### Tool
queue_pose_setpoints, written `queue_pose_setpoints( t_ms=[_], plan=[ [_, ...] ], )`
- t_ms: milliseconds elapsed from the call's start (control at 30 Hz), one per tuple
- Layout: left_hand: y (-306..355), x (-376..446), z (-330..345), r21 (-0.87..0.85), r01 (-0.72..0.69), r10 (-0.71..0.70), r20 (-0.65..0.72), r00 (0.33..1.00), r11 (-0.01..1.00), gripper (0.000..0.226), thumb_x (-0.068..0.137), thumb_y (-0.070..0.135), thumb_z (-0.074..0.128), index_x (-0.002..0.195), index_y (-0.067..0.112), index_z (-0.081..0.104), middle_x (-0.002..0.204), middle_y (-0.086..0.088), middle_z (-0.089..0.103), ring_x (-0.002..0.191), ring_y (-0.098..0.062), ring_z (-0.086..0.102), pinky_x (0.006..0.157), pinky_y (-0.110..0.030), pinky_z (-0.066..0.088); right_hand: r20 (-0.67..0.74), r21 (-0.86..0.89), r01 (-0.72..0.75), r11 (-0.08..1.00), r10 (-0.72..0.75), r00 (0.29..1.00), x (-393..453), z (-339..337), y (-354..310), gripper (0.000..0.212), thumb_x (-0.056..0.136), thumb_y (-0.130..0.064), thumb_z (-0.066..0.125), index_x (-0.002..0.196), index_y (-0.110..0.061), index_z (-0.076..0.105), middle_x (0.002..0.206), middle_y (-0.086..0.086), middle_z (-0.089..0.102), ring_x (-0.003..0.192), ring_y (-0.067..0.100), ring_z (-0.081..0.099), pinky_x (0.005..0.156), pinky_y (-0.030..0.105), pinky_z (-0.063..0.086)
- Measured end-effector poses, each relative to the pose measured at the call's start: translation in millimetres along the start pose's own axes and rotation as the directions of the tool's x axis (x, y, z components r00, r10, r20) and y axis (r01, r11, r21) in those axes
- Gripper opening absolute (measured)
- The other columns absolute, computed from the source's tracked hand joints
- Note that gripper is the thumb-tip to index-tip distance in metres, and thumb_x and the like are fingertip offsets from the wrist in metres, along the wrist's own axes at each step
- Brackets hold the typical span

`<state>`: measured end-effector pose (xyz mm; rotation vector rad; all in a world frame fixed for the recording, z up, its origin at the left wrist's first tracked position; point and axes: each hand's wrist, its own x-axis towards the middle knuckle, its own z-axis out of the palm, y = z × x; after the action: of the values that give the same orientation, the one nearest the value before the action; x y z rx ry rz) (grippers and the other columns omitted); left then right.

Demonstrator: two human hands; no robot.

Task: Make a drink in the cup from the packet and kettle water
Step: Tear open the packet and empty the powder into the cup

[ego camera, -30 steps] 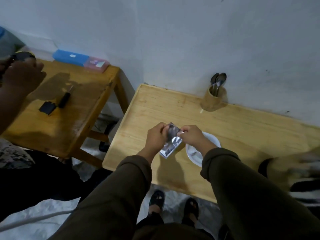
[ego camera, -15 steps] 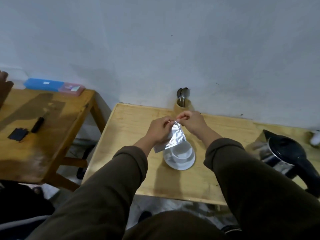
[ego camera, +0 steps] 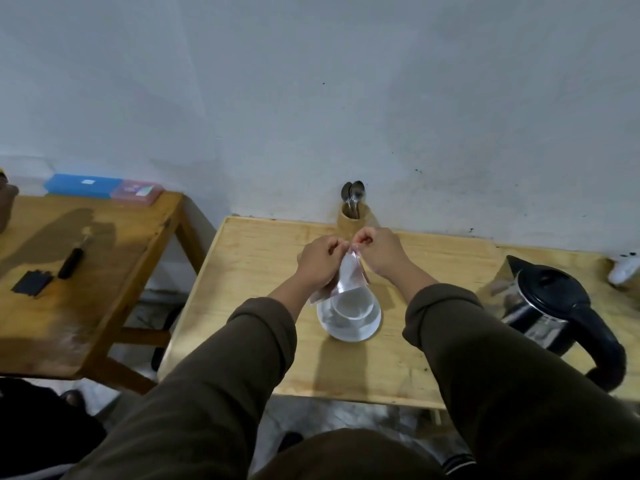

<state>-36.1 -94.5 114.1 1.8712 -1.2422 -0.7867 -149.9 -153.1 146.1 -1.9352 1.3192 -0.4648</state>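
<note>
Hands grip a foil packet above the cup

Both hands meet at the centre of the frame, over a light wooden table (ego camera: 249,258). The left hand (ego camera: 317,263) has its fingers clamped on the left side of the silver foil packet (ego camera: 348,277), and the right hand (ego camera: 381,252) has its fingers pinched together on the packet's top edge (whether the top is already torn open cannot be told). The packet hangs downward from that grip, its lower end just above the rim of a white cup (ego camera: 353,304). The cup stands upright on a white saucer (ego camera: 346,332), just below the hands in the picture; its inside looks pale, and any contents are too faint to make out.

At the right of the frame an electric kettle (ego camera: 547,306) with a black lid and black handle stands on the same table, well apart from the cup, its spout pointing toward the upper left. Just above the hands, against the wall, a wooden holder (ego camera: 353,218) contains a few metal spoons (ego camera: 353,195).

At the left of the frame stands a second, darker wooden table (ego camera: 114,258), carrying a blue box (ego camera: 83,185) along its far edge near the wall. Both olive-brown sleeves fill the lower part of the picture.
</note>
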Motion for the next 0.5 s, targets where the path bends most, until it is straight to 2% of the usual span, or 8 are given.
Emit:
queue_pose_setpoints(
  t_ms=[100,167,233,367,433,500],
  plan=[
    [5,1,3,-0.035,0.062,-0.062,0.000,0.998,0.997,0.024,0.093,0.028,0.046,0.079,0.022,0.064,0.080,0.000,0.063,0.081,-0.020,0.055,0.075,-0.032,0.042,-0.041,-0.064,0.029,0.998,-0.032,0.999,0,3,-3,0.008,0.086,-0.004,0.058,0.081,-0.009,0.062,0.078,0.006,0.057,0.073,0.018,0.048,0.055,0.021,0.034],
    [10,2,5,-0.065,0.095,-0.095,0.005,0.995,0.993,0.025,0.093,0.025,0.044,0.084,0.019,0.067,0.083,-0.002,0.063,0.081,-0.019,0.054,0.074,-0.031,0.040,-0.075,-0.099,0.041,0.994,-0.048,0.996,0,4,-4,0.008,0.087,-0.003,0.056,0.083,-0.005,0.063,0.081,0.005,0.056,0.075,0.018,0.048,0.059,0.025,0.034],
    [15,4,7,-0.099,0.119,-0.119,0.010,0.993,0.988,0.028,0.094,0.021,0.043,0.090,0.012,0.069,0.086,-0.005,0.065,0.081,-0.019,0.053,0.072,-0.028,0.038,-0.094,-0.119,0.075,0.990,-0.087,0.992,0,4,-4,0.012,0.086,-0.002,0.056,0.078,-0.009,0.059,0.085,0.003,0.053,0.077,0.017,0.047,0.066,0.025,0.034],
    [18,8,9,-0.144,0.188,-0.192,-0.020,0.981,0.972,0.028,0.093,0.018,0.043,0.071,0.016,0.060,0.068,0.000,0.056,0.080,-0.022,0.050,0.066,-0.028,0.036,-0.062,-0.144,0.128,0.981,-0.138,0.988,-3,2,-5,0.020,0.085,-0.001,0.055,0.072,-0.015,0.052,0.086,0.002,0.052,0.077,0.017,0.047,0.069,0.026,0.035],
    [17,11,8,-0.165,0.234,-0.246,-0.054,0.968,0.958,0.030,0.093,0.017,0.042,0.068,0.019,0.058,0.073,-0.004,0.058,0.083,-0.024,0.050,0.072,-0.027,0.035,0.002,-0.162,0.159,0.974,-0.161,0.987,-8,1,-4,0.017,0.085,0.000,0.054,0.073,-0.012,0.055,0.084,0.004,0.052,0.076,0.018,0.047,0.068,0.026,0.035],
    [15,13,4,-0.196,0.274,-0.295,-0.089,0.951,0.942,0.032,0.093,0.018,0.042,0.070,0.019,0.063,0.090,-0.010,0.065,0.092,-0.028,0.055,0.077,-0.029,0.038,0.064,-0.159,0.192,0.968,-0.184,0.981,-12,1,-1,0.012,0.084,0.002,0.054,0.075,-0.004,0.060,0.081,0.005,0.052,0.075,0.018,0.047,0.064,0.026,0.034]
  ],
)
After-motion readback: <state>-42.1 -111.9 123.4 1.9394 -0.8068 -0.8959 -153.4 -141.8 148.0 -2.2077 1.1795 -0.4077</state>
